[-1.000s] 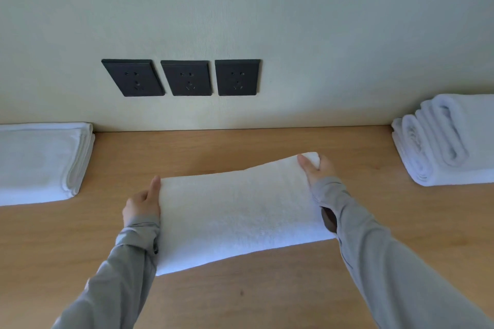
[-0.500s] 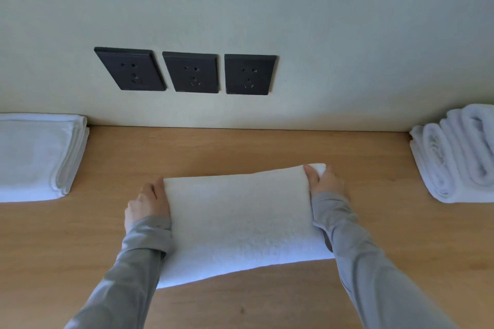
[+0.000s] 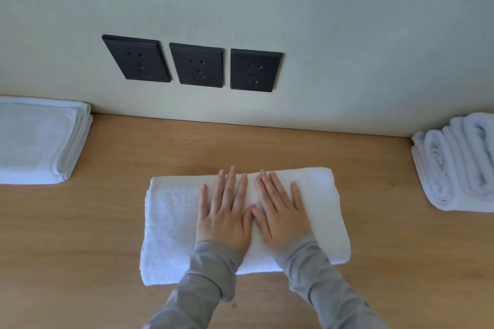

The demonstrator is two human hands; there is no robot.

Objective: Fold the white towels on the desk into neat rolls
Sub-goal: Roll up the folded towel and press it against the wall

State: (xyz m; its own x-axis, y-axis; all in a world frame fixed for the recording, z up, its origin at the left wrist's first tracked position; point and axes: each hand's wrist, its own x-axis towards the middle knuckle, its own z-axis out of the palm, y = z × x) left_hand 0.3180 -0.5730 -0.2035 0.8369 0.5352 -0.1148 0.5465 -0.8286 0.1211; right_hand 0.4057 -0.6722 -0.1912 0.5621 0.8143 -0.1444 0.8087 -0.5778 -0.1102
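While both grips lie flat, I log them as released: fingers straight, nothing clasped. Left grip [image 3: 224,218] and right grip [image 3: 280,218] press palm-down side by side on the folded white towel [image 3: 171,230], thumbs meeting over its middle and fingertips [image 3: 230,181] reaching its far fold. Grey sleeves [image 3: 211,270] cover both wrists and cross the towel's near edge.

Towel: a thick, layered rectangle, long side running left to right. It lies flat on the desk [image 3: 80,235], roughly midway between the left and right ends and clear of the back edge.

Left end of desk, close to the back edge: stack of flat-folded towels [image 3: 37,141], partly cut off by the frame. Right end, near the back edge: pile of rolled towels [image 3: 454,163], spiral ends facing the middle. Both sit well apart from the worked towel.

Wall [image 3: 347,35] above the back edge: three dark sockets [image 3: 196,65] in a row.
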